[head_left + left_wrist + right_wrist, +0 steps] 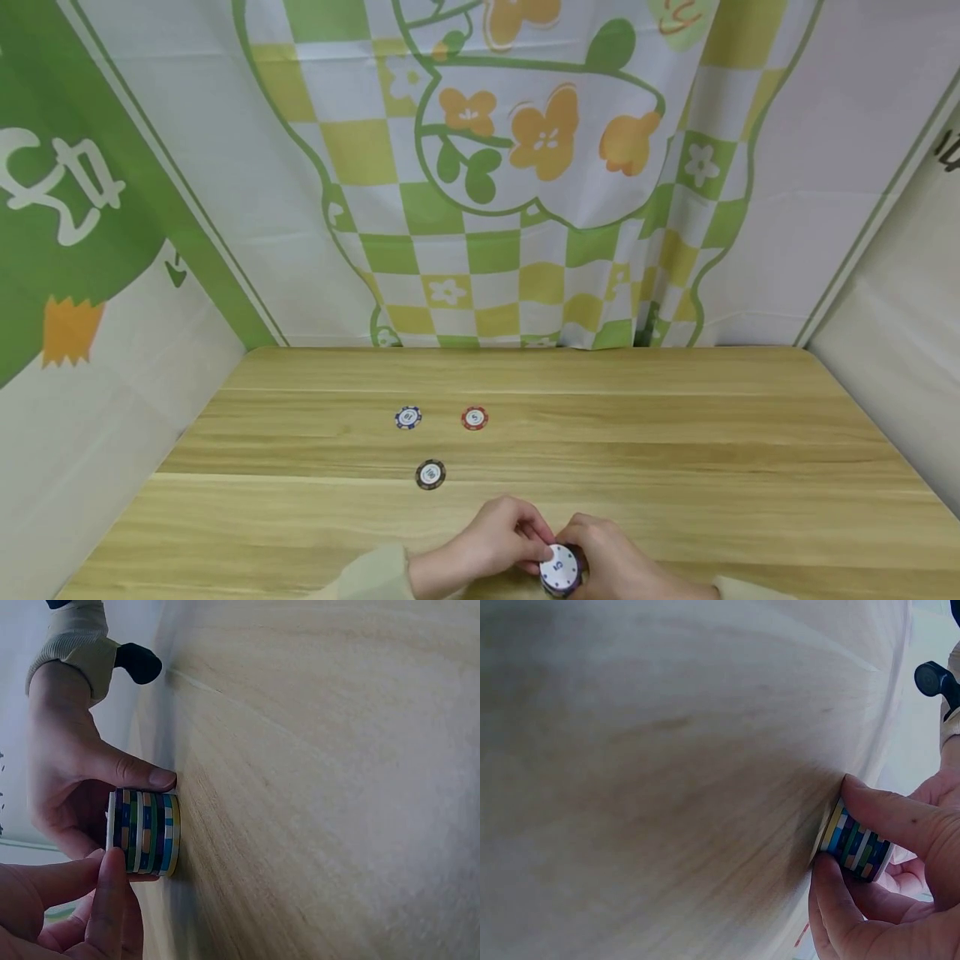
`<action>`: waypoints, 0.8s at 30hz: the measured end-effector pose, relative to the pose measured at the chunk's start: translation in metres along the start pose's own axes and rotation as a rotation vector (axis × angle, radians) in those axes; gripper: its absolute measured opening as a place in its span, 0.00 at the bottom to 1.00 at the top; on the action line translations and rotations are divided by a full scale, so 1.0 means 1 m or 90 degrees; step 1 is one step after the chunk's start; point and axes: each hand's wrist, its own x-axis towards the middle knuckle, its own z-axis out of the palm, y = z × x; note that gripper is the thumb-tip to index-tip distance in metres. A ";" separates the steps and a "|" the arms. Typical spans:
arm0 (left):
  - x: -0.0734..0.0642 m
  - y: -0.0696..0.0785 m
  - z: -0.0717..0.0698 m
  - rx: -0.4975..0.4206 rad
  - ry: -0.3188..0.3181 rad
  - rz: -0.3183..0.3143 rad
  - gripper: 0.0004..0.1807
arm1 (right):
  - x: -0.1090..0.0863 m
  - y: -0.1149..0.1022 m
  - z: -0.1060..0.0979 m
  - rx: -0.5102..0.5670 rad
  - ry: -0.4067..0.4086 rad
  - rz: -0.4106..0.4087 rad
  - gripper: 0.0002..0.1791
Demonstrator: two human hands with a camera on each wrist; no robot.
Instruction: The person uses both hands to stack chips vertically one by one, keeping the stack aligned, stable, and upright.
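A stack of poker chips (154, 832) with edges of several colours stands on the wooden table near its front edge. My right hand (618, 562) grips the stack's sides, thumb on one side and fingers on the other, as the right wrist view also shows. On top lies a white poker chip (561, 570) marked with a 5. My left hand (498, 537) pinches this top chip at its left edge between thumb and fingers. Farther off lie a blue poker chip (408, 417), a red poker chip (475, 418) and a black poker chip (431, 474), flat and apart.
The wooden table (675, 433) reaches back to a patterned cloth (517, 242) with flowers and checks. Pale cloth walls flank it left and right. A dark rounded object (140, 664) shows by the right sleeve in the left wrist view.
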 end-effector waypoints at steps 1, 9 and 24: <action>0.000 0.000 0.000 0.004 0.000 0.001 0.03 | 0.000 0.000 0.000 0.000 0.000 0.001 0.20; 0.000 -0.002 0.001 0.021 0.008 0.007 0.03 | 0.000 0.000 0.000 -0.015 0.003 -0.005 0.19; -0.002 0.005 -0.025 0.290 -0.064 0.096 0.03 | 0.001 -0.002 -0.001 0.015 -0.006 0.016 0.20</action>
